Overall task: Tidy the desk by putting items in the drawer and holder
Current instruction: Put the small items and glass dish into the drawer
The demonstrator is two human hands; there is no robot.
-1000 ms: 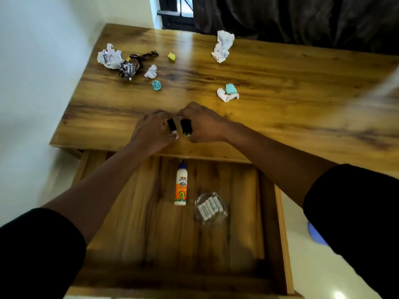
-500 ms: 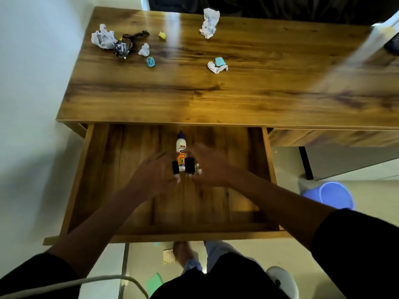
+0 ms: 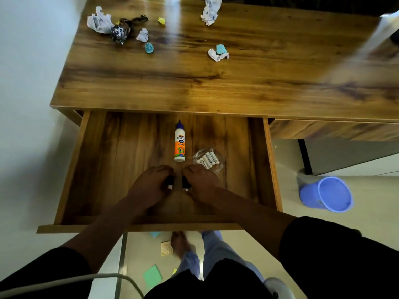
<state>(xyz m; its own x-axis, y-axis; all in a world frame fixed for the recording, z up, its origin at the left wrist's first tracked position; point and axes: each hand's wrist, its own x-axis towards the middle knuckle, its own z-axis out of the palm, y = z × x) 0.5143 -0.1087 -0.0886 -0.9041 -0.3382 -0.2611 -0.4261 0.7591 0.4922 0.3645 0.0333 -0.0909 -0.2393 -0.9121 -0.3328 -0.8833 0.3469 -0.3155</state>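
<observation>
Down in the open drawer (image 3: 71, 169), each hand pinches a small black clip: left hand (image 3: 149, 186) on one clip (image 3: 168, 182), right hand (image 3: 200, 182) on the other clip (image 3: 186, 184) (both mostly hidden by fingers). Just beyond lie a glue bottle (image 3: 179, 143) and a dish (image 3: 218, 157) of batteries. Crumpled paper (image 3: 98, 20) litters the desk (image 3: 216, 87).

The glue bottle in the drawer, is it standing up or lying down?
Lying down. The glue bottle rests flat on the drawer floor, its blue cap pointing toward the desk, its whole label showing.
</observation>
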